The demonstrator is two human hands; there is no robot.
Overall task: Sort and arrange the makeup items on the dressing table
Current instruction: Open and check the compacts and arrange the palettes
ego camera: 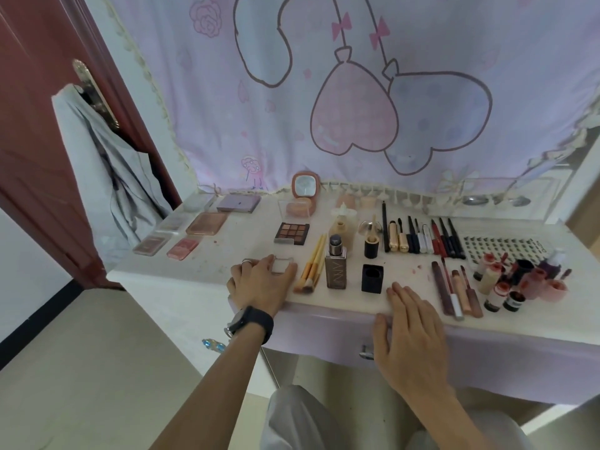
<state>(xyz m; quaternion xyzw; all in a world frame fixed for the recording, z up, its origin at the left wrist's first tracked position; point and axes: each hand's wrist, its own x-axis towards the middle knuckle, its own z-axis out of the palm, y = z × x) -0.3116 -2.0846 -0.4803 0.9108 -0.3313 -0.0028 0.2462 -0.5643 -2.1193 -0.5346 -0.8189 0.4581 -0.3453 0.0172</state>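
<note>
The left hand [259,282] is working at the front edge of the pale surface [344,299], fingers curling over a small clear square case [281,266] and the thumb closing in on its near side, so it is pinching the case, or at least appears to be. The right hand [414,329] is lying flat and spread, fingertips resting on the surface edge, holding nothing. Now the relation that matters: the case is sitting right under the left hand, while the right hand is well apart from it, with the bundle of wooden-handled makeup brushes [311,266], the brown rectangular foundation bottle [336,267] and the black square cap [372,278] all standing between them. So the left hand is looking like the one to carry this. The case is close to square, so no long axis is dictating the grip; the brushes just beside it are running front to back with a slight lean, and that edge is the one to stay clear of. Looking outward, the dark nine-pan eyeshadow palette [292,233] is lying directly behind the case, and the flat pink blush compact [182,248] with its neighbours is grouped farther back and to the left, a likely home, I'm judging, reachable by a leftward sweep without crossing anything.
</note>
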